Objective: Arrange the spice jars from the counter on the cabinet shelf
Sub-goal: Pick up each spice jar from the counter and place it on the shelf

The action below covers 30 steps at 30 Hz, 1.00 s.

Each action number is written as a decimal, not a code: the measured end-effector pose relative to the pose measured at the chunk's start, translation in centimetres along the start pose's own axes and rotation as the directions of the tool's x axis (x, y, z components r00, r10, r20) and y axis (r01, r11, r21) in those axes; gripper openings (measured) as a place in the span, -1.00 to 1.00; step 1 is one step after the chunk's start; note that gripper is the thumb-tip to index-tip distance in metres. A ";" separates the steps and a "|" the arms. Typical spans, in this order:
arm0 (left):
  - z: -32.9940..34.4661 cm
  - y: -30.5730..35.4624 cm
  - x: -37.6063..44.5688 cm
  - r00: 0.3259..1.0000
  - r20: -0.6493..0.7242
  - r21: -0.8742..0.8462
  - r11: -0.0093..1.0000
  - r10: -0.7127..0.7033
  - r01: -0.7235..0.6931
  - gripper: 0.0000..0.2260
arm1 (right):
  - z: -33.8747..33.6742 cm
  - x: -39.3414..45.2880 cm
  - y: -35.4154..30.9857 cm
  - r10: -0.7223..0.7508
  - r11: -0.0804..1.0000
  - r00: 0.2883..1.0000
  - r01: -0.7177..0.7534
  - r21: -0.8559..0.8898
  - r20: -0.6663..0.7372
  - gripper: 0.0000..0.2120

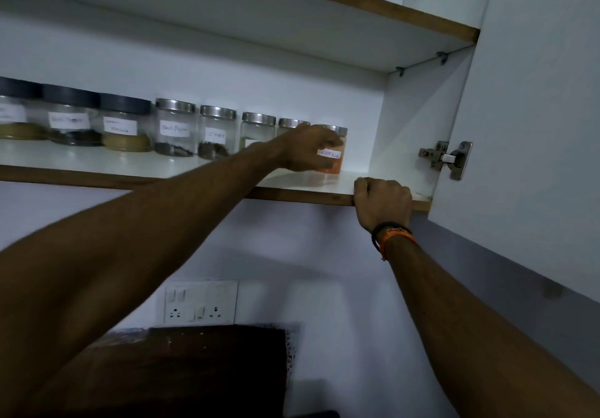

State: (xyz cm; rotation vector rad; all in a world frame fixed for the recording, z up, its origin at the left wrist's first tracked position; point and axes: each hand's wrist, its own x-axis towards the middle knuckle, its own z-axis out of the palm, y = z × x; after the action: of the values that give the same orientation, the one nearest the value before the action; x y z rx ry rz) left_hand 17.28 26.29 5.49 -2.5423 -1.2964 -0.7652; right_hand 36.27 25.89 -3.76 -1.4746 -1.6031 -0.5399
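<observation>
A row of labelled spice jars stands on the white cabinet shelf: black-lidded ones at the left, silver-lidded ones toward the right. My left hand reaches across and grips the rightmost jar, which has a silver lid, a white label and orange powder; it stands on the shelf at the end of the row. My right hand curls over the shelf's wooden front edge, just right of that jar. It wears dark and orange wristbands.
An upper shelf hangs overhead. The open cabinet door with its metal hinge stands at the right. Below are a wall socket panel and a dark brown board.
</observation>
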 end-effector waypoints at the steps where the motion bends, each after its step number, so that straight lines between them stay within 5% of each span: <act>1: 0.1 0.8 -0.9 1.000 -0.006 -0.042 0.999 0.004 -0.004 -0.51 | -0.2 -0.8 -0.2 -0.029 1.000 0.999 0.029 -0.004 -0.013 -0.55; 7: 1.7 4.4 -6.7 0.987 -0.132 -0.118 0.988 0.087 -0.103 -0.60 | -1.4 -5.1 -0.6 -0.181 0.974 0.980 0.191 0.126 -0.081 -0.64; 15: 7.3 7.2 -14.9 0.953 -0.297 -0.225 0.966 0.054 -0.125 -0.66 | -2.3 -12.7 -0.1 -0.075 0.966 0.997 0.081 0.247 -0.034 -0.52; 22: 16.1 8.8 -21.9 0.987 -0.040 -0.357 0.924 -0.158 0.134 -0.66 | 0.0 -21.9 1.0 0.043 0.968 0.959 -0.109 0.226 0.278 -0.57; 30: 25.1 9.9 -30.1 0.918 0.325 -0.378 0.859 -0.227 0.346 -0.62 | 1.5 -31.3 3.1 0.165 0.942 0.807 -0.299 0.152 0.567 -0.59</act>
State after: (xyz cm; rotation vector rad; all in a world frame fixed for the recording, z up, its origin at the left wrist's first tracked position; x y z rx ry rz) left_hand 19.61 8.91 -30.95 -2.9141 -1.8106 -0.8640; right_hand 36.36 9.78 -30.77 -1.7025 -1.7950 0.2448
